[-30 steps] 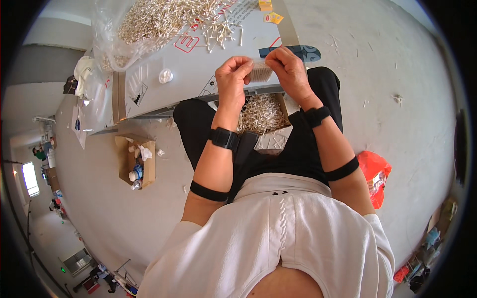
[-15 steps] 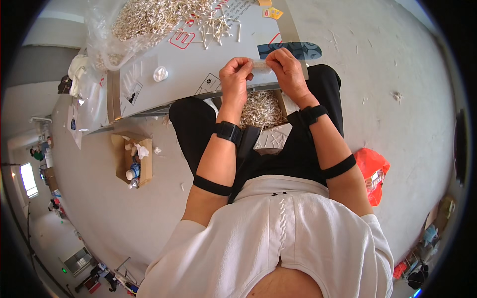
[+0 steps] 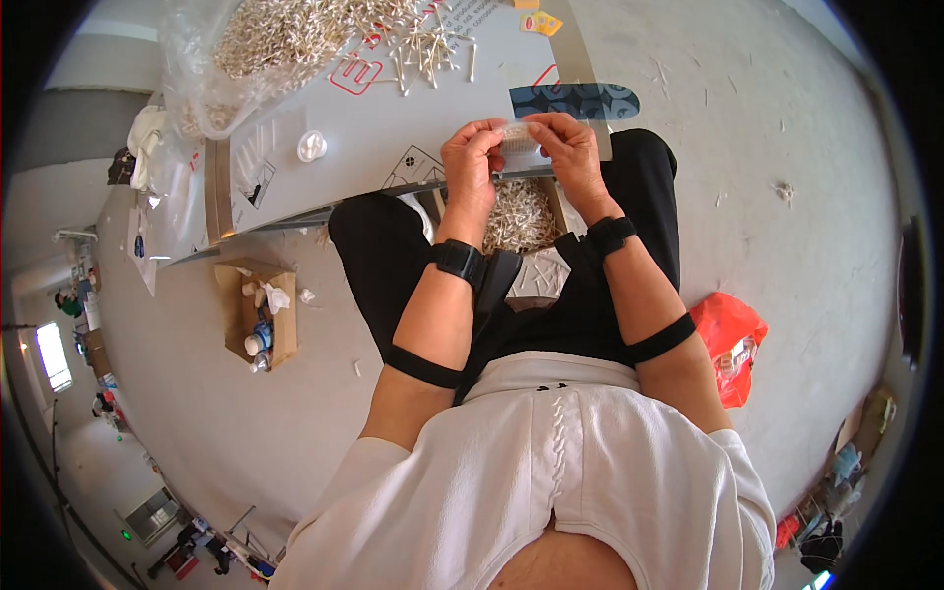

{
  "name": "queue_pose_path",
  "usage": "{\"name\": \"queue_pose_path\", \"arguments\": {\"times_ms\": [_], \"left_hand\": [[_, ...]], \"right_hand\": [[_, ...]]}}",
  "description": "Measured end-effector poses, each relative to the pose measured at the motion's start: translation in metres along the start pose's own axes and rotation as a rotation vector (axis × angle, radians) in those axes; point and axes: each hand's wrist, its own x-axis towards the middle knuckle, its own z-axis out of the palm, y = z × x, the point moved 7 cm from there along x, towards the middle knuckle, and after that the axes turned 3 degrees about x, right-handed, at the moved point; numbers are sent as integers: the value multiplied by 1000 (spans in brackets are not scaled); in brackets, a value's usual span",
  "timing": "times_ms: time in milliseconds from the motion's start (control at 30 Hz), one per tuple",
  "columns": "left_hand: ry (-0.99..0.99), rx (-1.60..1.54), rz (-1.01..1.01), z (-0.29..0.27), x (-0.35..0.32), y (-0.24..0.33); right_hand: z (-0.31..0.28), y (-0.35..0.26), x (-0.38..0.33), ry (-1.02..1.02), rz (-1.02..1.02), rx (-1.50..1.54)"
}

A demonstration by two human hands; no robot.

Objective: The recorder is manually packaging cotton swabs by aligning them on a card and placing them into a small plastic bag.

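Observation:
Between my hands, over the table's near edge, is a small clear plastic packet [image 3: 518, 141] with pale cotton swabs inside. My left hand [image 3: 473, 155] pinches its left side between thumb and fingers. At the upper right side, my right hand [image 3: 571, 152] grips it the same way. Below the hands, between my knees, sits an open box of loose cotton swabs [image 3: 521, 216]. On the grey table [image 3: 344, 128], a large heap of cotton swabs [image 3: 285, 37] spills from a clear plastic bag [image 3: 192, 74]. A small round white container [image 3: 312, 147] stands nearer, left of my hands.
A dark patterned strip [image 3: 580, 101] lies at the table's right edge, with yellow stickers [image 3: 541, 23] farther back. On the floor are a cardboard box [image 3: 231, 305] holding bottles and scraps at left, and a red plastic bag [image 3: 723, 334] at right. Stray swabs dot the floor.
My right hand has lowered and turned, and the packet now faces up flatter between both hands, showing more of its front. My left hand has shifted slightly right. Both still hold it.

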Motion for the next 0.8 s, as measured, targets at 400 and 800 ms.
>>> {"name": "queue_pose_path", "arguments": {"times_ms": [400,800], "left_hand": [[-9,262,66,21,0,16],[-93,260,76,21,0,17]], "right_hand": [[-1,0,-2,-15,29,107],[-4,-8,-4,-41,67,190]]}}
